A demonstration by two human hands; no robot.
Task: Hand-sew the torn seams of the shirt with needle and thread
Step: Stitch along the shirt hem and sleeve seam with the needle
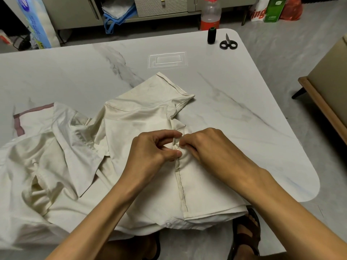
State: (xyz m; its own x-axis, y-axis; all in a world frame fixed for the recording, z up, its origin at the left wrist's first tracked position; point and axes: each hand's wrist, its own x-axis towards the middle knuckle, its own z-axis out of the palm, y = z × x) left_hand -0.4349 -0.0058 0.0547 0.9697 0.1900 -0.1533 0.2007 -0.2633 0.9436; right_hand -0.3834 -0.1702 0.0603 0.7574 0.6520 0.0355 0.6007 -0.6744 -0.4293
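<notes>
Cream shirt (pixel 142 128) crumpled across the near half of a pale marbled table (pixel 244 91), one short sleeve pointing toward the far edge, hem hanging over the near edge. Down its near right part, a seam (pixel 181 184) sewn with small dark stitches, running from the hem up to the hands. Left hand (pixel 154 149) at the seam's upper end, fingers curled, thumb and forefinger pinching a raised fold of the cloth. Right hand (pixel 208 147) just beside it, resting on the cloth, fingers curled in, tips pinched narrow on a short bit of dark thread (pixel 176 144) at the fold; needle too small to make out. Well apart, near the far right corner: a dark spool (pixel 211 35) standing upright, small black-handled scissors (pixel 228 43) lying just beside it. On the floor beyond, a plastic bottle (pixel 210 14) with a red cap and a green box (pixel 275 9). Below the near table edge, a foot in a dark sandal (pixel 246 231).
</notes>
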